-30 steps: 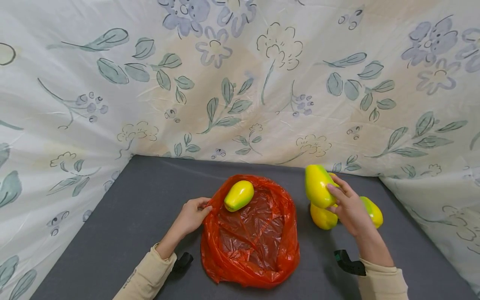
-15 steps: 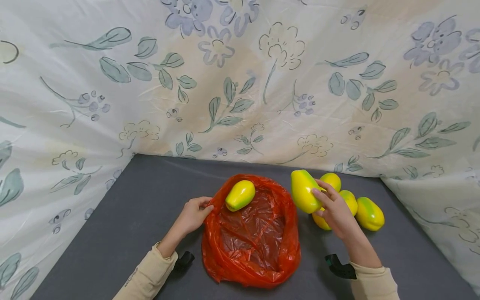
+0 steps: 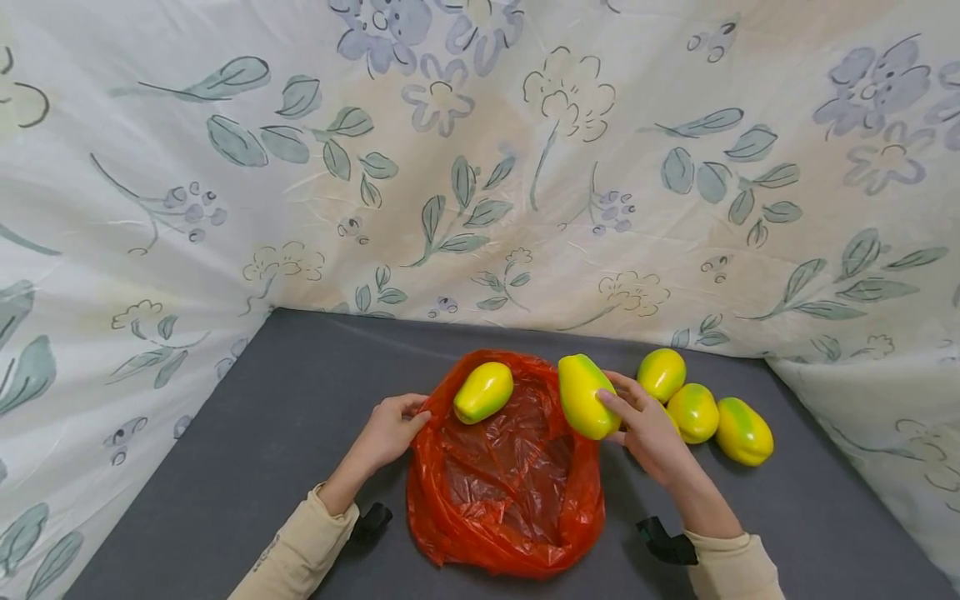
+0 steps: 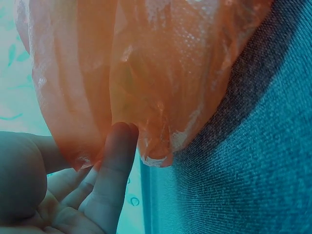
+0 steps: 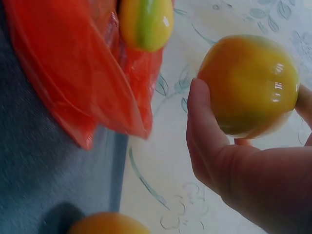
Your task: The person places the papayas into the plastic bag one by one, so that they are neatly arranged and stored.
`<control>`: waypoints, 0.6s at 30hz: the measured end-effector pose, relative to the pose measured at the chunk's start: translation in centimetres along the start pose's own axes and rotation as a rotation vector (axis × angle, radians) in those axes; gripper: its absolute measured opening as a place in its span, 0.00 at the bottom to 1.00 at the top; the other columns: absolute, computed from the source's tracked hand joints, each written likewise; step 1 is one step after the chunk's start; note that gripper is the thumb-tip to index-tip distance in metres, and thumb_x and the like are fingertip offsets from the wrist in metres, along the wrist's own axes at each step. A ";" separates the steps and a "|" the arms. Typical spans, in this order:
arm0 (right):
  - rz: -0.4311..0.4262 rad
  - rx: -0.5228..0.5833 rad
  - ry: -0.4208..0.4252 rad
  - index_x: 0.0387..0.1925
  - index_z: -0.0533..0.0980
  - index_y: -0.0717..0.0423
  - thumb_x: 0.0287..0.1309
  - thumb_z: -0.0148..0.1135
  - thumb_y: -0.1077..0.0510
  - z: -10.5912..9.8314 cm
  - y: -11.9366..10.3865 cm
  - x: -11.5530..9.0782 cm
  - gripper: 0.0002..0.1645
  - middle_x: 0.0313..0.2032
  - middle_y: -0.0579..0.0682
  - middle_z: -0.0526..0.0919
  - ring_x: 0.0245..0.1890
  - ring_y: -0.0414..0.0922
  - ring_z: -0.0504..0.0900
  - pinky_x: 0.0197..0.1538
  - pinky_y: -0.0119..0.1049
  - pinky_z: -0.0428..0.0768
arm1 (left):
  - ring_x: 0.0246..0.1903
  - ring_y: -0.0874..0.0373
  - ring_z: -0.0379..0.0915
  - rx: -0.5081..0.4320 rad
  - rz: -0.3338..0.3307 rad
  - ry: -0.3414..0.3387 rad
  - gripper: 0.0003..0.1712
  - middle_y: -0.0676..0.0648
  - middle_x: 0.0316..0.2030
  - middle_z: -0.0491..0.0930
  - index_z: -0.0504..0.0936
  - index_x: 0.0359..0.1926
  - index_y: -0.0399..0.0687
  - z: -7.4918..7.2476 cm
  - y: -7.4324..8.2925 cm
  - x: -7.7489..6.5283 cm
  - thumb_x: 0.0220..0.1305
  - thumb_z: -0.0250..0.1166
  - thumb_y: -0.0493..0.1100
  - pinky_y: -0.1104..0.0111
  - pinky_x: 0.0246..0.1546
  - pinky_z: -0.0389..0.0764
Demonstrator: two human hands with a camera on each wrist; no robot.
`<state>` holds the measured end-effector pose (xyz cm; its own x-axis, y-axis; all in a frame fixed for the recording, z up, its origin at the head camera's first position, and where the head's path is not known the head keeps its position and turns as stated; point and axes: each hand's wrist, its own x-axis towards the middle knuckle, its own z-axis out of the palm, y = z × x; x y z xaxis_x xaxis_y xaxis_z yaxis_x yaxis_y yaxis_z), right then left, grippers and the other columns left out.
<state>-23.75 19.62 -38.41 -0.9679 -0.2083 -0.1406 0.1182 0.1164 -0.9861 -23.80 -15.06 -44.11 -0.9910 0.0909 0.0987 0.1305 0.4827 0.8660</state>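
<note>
A red plastic bag point(image 3: 517, 550) sits with its mouth spread wide in the head view. Inside, toward its back left, lies a yellow-green papaya point(image 3: 483, 392). My left hand point(image 3: 388, 433) pinches the bag's left rim between thumb and fingers; the left wrist view shows the thin plastic point(image 4: 161, 63) caught there. A second papaya point(image 3: 587, 398) is in my right hand point(image 3: 652, 433), gripped between thumb and fingers over the bag's right rim. In the right wrist view this held papaya point(image 5: 251, 87) is raised, apart from the bag point(image 5: 68, 63).
Right of my right hand, several more papayas point(image 3: 693, 413) lie close together on the dark grey tabletop point(image 3: 300, 375); one is mostly hidden behind the hand. Floral cloth point(image 3: 465, 208) walls the table at the back and sides.
My right hand has carried its papaya leftward from above the others to the bag's right rim, uncovering the papayas behind it. The left hand keeps its hold on the bag.
</note>
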 end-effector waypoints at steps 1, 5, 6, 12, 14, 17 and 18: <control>-0.001 -0.001 -0.009 0.72 0.45 0.58 0.70 0.50 0.47 0.1 0.2 0.1 0.40 0.67 0.61 0.52 0.54 0.52 0.67 0.52 0.45 0.75 | 0.33 0.54 0.80 0.002 0.000 0.002 0.13 0.47 0.35 0.82 0.82 0.49 0.36 0.0 0.0 0.0 0.63 0.63 0.34 0.63 0.31 0.80; -0.003 -0.017 -0.038 0.71 0.47 0.58 0.70 0.51 0.48 0.9 0.9 0.5 0.39 0.67 0.61 0.54 0.53 0.51 0.70 0.50 0.44 0.76 | 0.34 0.54 0.80 0.014 0.000 0.003 0.14 0.47 0.36 0.82 0.82 0.50 0.37 0.0 0.1 0.0 0.63 0.63 0.34 0.63 0.32 0.80; -0.003 -0.021 -0.043 0.71 0.48 0.58 0.70 0.51 0.48 1.1 1.0 0.6 0.38 0.66 0.61 0.54 0.52 0.51 0.70 0.49 0.43 0.77 | 0.35 0.54 0.80 0.014 -0.001 0.002 0.14 0.47 0.36 0.82 0.82 0.50 0.37 0.0 0.1 0.0 0.64 0.62 0.34 0.63 0.32 0.80; 0.017 -0.057 -0.067 0.69 0.53 0.58 0.67 0.55 0.47 2.7 1.4 1.2 0.38 0.66 0.61 0.58 0.49 0.51 0.74 0.47 0.42 0.77 | 0.34 0.55 0.80 0.016 -0.005 -0.001 0.14 0.46 0.36 0.82 0.81 0.50 0.37 -0.1 0.1 0.0 0.64 0.62 0.34 0.63 0.32 0.80; 0.025 -0.085 -0.071 0.69 0.56 0.57 0.66 0.56 0.46 3.3 1.5 1.4 0.37 0.65 0.61 0.59 0.49 0.51 0.74 0.47 0.42 0.77 | 0.34 0.55 0.79 0.019 -0.003 0.000 0.14 0.47 0.36 0.83 0.82 0.50 0.37 -0.1 0.2 0.0 0.64 0.62 0.34 0.63 0.31 0.80; 0.042 -0.109 -0.070 0.67 0.59 0.56 0.64 0.58 0.45 4.1 1.7 1.7 0.37 0.63 0.61 0.62 0.48 0.52 0.73 0.47 0.43 0.77 | 0.34 0.55 0.79 0.025 0.001 0.002 0.14 0.46 0.36 0.83 0.82 0.50 0.37 -0.2 0.2 0.0 0.64 0.62 0.34 0.63 0.32 0.79; 0.048 -0.114 -0.067 0.67 0.59 0.55 0.64 0.59 0.44 4.4 1.8 1.7 0.37 0.62 0.61 0.63 0.48 0.52 0.74 0.46 0.43 0.78 | 0.34 0.54 0.79 0.025 0.001 0.001 0.14 0.46 0.37 0.83 0.82 0.50 0.37 -0.2 0.2 0.0 0.64 0.62 0.34 0.63 0.32 0.79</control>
<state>-24.25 15.18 -40.84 -0.9442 -0.2641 -0.1965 0.1340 0.2369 -0.9622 -23.76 -15.09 -43.82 -0.9908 0.0903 0.1007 0.1327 0.5043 0.8533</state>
